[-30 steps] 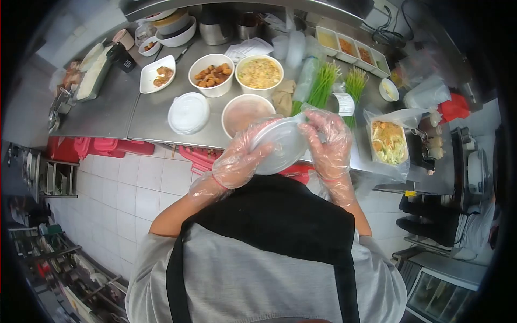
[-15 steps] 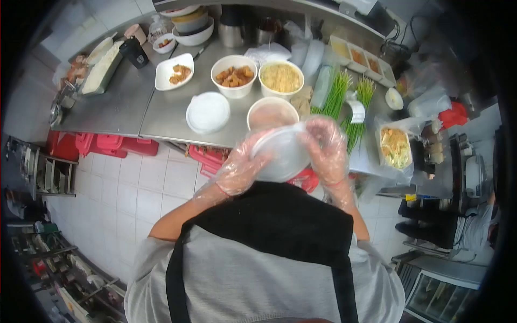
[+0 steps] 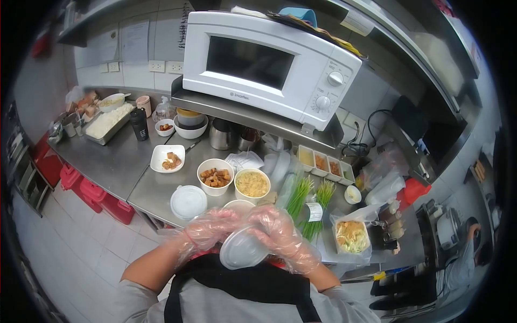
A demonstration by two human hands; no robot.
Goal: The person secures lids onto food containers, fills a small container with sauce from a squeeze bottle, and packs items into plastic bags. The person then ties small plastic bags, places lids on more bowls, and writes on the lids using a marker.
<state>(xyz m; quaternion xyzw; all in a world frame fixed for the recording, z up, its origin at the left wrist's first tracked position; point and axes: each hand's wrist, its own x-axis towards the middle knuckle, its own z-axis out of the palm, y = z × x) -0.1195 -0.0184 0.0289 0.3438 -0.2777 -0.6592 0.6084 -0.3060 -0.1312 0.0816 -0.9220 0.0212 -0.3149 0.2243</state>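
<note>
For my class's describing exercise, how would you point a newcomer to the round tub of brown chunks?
Find the white microwave, then look down to the steel counter. The tub of brown chunks is round and white. Its right neighbour holds yellowish food, while the squarish dish to its left has just a few pieces.

The left hand (image 3: 211,229), in a clear, loose plastic glove, is positioned in front of the torso with its fingers angled inward. The right hand (image 3: 277,234), gloved identically, is positioned beside it, fingers bent and directed toward the left hand. Both bare forearms angle inward from the grey short sleeves. Both elbows are bent. The glove cuffs extend past the wrists.
</note>
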